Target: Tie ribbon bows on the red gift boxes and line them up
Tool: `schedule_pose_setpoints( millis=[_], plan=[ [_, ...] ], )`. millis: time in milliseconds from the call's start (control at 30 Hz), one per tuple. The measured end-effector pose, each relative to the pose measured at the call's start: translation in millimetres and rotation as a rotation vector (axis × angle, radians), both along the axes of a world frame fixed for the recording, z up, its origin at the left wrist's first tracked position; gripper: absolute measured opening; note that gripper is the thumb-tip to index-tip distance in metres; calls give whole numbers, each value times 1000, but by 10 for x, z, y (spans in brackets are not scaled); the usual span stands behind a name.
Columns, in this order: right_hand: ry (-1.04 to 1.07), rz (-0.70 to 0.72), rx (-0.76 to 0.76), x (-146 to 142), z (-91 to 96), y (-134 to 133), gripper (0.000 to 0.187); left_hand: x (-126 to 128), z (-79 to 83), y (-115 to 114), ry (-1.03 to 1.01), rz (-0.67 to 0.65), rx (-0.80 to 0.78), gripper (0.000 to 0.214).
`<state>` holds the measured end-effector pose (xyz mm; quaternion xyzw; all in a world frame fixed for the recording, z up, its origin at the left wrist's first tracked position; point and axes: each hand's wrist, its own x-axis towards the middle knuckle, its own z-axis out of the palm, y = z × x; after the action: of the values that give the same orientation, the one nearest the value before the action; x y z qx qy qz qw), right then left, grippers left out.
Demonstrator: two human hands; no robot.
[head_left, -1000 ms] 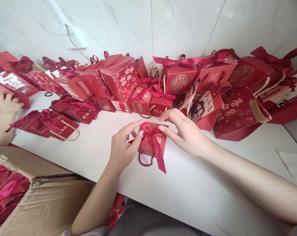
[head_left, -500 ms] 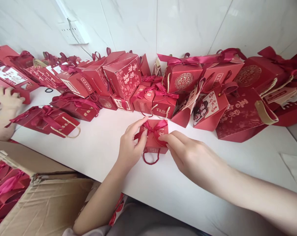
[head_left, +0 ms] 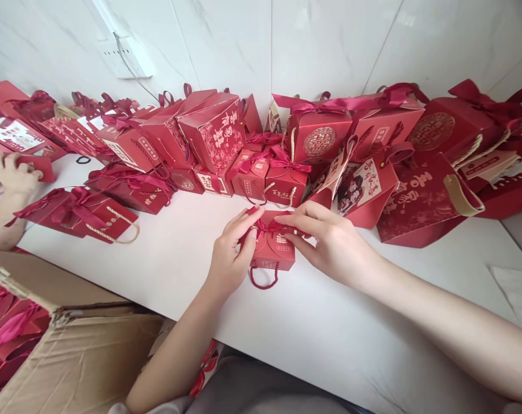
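A small red gift box with gold characters rests on the white table in front of me. Its dark red cord handle hangs toward me. Across the lid runs a red ribbon bow, partly covered by my fingers. My left hand is at the box's left side, thumb and fingers pinching the left part of the ribbon. From the right, my right hand pinches the bow's right loop between thumb and fingers, hiding most of that loop.
Several red gift boxes with ribbons and cords line the tiled wall. Two ribboned boxes lie at left. Another person's hand holds a red box at far left. An open cardboard carton of red boxes stands lower left.
My right hand has shifted up and inward onto the bow's right loop, uncovering the lid's lower right. The left hand stays nearly in place. The box has hardly moved.
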<state>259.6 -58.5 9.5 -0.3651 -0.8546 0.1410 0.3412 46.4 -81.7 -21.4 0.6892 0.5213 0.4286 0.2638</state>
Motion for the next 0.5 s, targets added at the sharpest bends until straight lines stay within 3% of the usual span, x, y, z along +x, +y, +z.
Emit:
schedule_pose_setpoints(
  millis=[100, 200, 300, 500],
  plan=[
    [-208, -101, 290, -14, -38, -5, 22, 7, 7, -7, -14, 15, -18, 43],
    [-342, -205, 405, -15, -15, -10, 31, 11, 13, -11, -44, 31, -61, 43],
    [-336, -252, 304, -4, 27, -20, 36, 13, 18, -11, -86, 43, -109, 43],
    [-263, -196, -57, 22, 102, -10, 37, 24, 41, -13, -149, 62, -164, 42]
  ],
)
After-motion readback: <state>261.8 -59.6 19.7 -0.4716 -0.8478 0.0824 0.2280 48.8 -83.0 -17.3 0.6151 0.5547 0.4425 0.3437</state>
